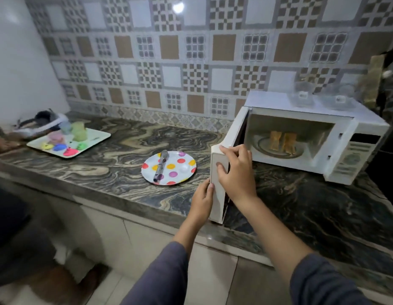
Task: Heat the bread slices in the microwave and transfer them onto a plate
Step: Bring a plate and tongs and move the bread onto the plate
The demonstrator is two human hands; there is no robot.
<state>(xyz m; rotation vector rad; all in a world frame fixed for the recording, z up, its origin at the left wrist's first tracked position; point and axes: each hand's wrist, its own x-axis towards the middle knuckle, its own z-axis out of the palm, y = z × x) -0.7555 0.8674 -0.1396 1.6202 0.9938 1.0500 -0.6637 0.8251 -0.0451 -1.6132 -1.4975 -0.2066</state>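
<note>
Left hand (pixel 203 200) and right hand (pixel 234 172) extend forward, fingers curled.

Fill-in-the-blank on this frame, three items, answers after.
1. The left hand and right hand both hold the open ____.
2. The bread sits inside the ____.
3. The tongs lie on the dotted ____.
Missing: door; microwave; plate.
</note>
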